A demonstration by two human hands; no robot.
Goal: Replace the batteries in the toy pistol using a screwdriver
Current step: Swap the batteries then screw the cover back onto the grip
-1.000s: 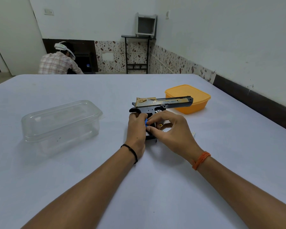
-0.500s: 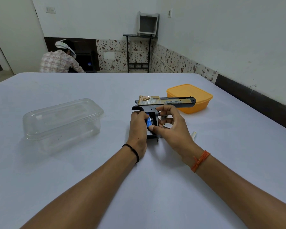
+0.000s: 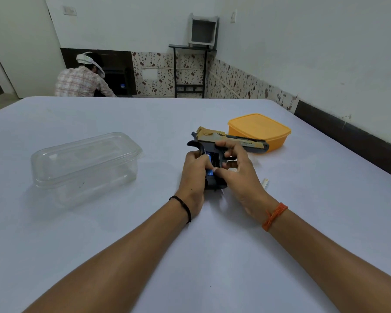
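The toy pistol [image 3: 230, 141], black with a gold slide, lies on its side on the white table [image 3: 99, 222], grip toward me, barrel pointing right. Its grip compartment is uncovered and a blue battery [image 3: 210, 164] shows inside. My left hand [image 3: 193, 175] grips the left side of the pistol grip, thumb on the battery. My right hand [image 3: 237, 170] holds the frame from the right, forefinger over the top, thumb tip pressing the battery's near end. The screwdriver is hidden from view.
A clear lidded plastic box [image 3: 84, 163] stands to the left. An orange lidded container [image 3: 260, 129] sits behind the pistol's barrel. A small pale object [image 3: 266, 183] lies right of my right hand. Another person [image 3: 84, 77] sits beyond the table's far edge.
My right forefinger has moved up over the pistol frame and its thumb now presses the battery's near end. The pistol has turned slightly, barrel swinging toward me.
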